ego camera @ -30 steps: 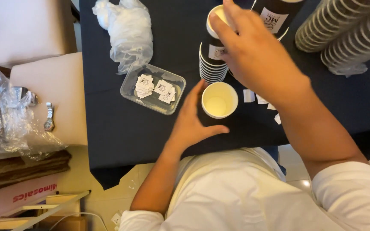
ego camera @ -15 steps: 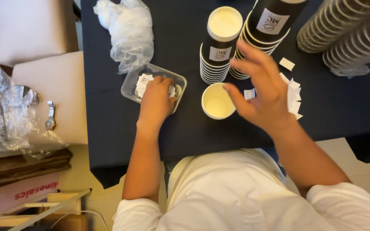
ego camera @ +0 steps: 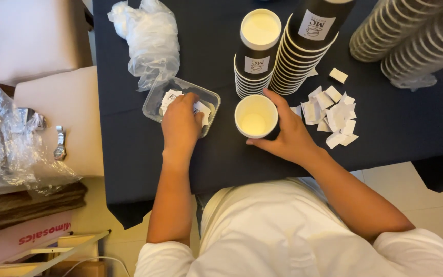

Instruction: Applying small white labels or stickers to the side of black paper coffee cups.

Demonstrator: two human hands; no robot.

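The left hand (ego camera: 181, 120) is reaching down into a clear plastic tray (ego camera: 156, 100) on the dark tabletop (ego camera: 211, 159), its fingers curling together over the small white stickers (ego camera: 169, 96) lying inside; whether it is pinching one cannot be told. The right hand (ego camera: 288, 134) is wrapping around a single paper cup (ego camera: 255, 116), which is standing upright and open just beside the tray, with thumb and fingers clamping its side. Two stacks of black paper cups (ego camera: 283, 56) are standing right behind it. Scraps of white paper (ego camera: 334, 115) are lying scattered near the right hand, and a crumpled plastic bag (ego camera: 147, 36) is sitting behind the tray.
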